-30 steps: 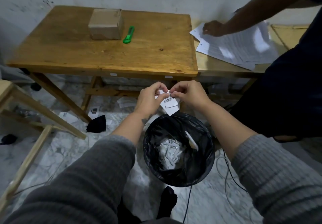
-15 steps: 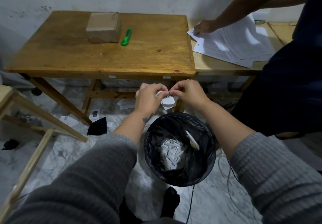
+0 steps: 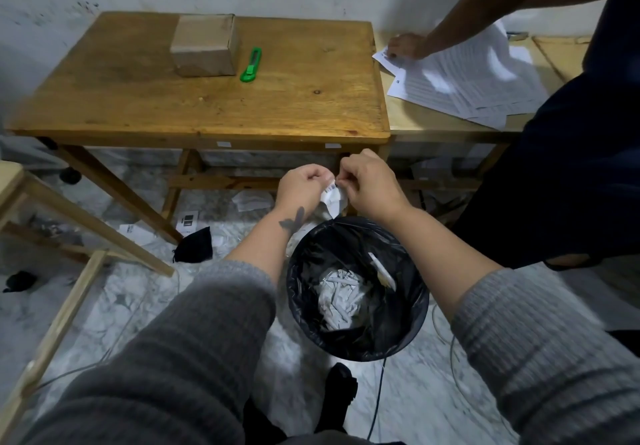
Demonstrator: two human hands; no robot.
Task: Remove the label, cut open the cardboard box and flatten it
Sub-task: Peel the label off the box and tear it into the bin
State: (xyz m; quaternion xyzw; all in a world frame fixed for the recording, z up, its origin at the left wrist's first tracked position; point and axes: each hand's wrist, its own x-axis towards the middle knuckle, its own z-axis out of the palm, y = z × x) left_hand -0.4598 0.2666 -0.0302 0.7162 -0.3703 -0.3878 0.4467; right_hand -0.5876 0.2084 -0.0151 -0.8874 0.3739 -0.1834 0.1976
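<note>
Both hands met just above the far rim of the round black-lined waste bin [image 3: 356, 292]. The left hand [image 3: 303, 190] and the right hand [image 3: 372, 188] each pinched the crumpled white barcode label [image 3: 332, 197] between curled fingers — held there, presumably, so it would drop onto the white paper scraps below. Well beyond the hands, on the brown wooden bench [image 3: 294, 98], stood one closed brown cardboard box [image 3: 204, 46] with one green plastic utility knife [image 3: 251, 64] just to its right — apparently kept ready for cutting. One label, one box, one knife, one bin were counted.
</note>
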